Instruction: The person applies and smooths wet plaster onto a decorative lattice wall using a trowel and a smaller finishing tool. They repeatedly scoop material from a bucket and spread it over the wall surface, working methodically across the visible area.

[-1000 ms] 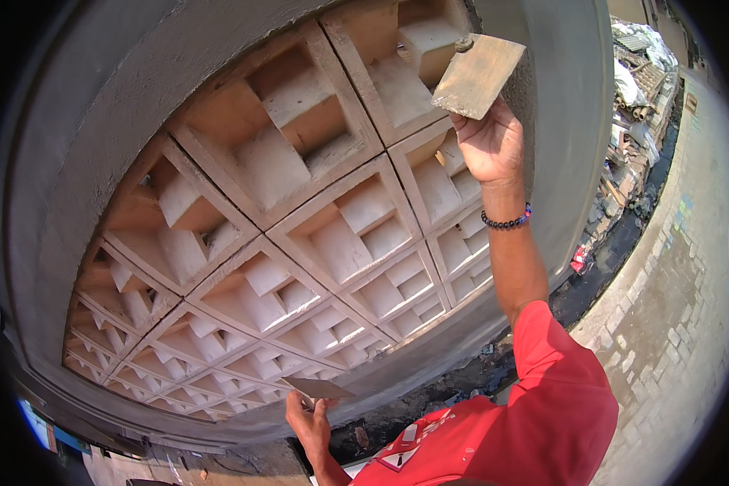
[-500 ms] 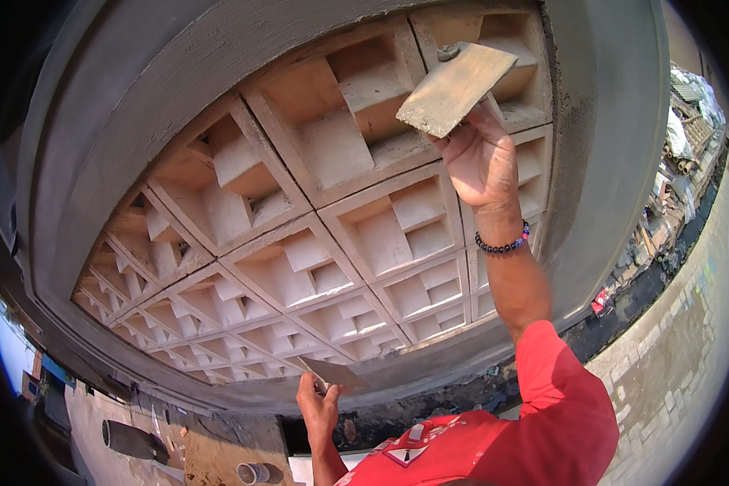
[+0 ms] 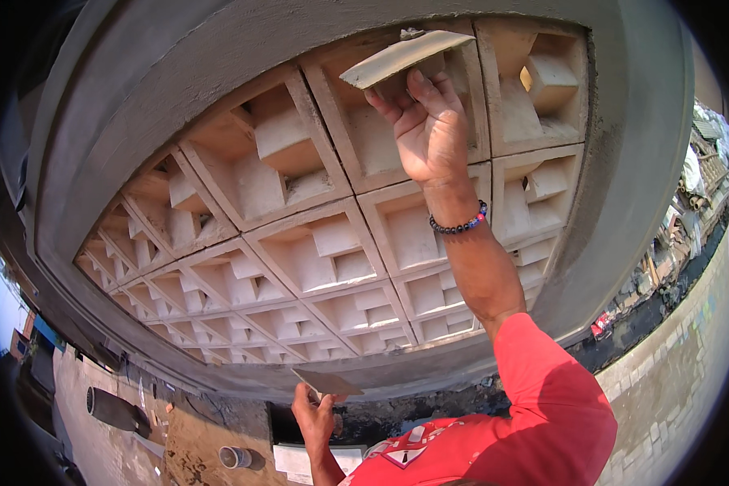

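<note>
High up in front of the wall, my right hand (image 3: 431, 134) grips a tan, flat rectangular plastering float (image 3: 409, 58) from below. Its fingers are closed behind the board, so the handle is hidden. A small grey lump of mortar (image 3: 411, 34) sits at the float's far edge. Behind it is a panel of pale concrete breeze blocks (image 3: 316, 253) with stepped openings, framed by smooth grey plaster (image 3: 243, 39). Lower down, near the foot of the wall, my left hand (image 3: 313, 421) is closed around a thin, flat greyish plate (image 3: 329, 383).
A dark cylindrical container (image 3: 117, 411) lies on the ground at lower left. Near it stands a small bucket (image 3: 235, 458) beside a brown board (image 3: 188, 441). A dark gutter (image 3: 664, 287) runs along the wall's foot, with piled debris (image 3: 709, 158) at far right.
My right hand and the float have moved left along the top of the breeze blocks, and the float now shows more edge-on. The left hand with its plate has shifted slightly left and down.
</note>
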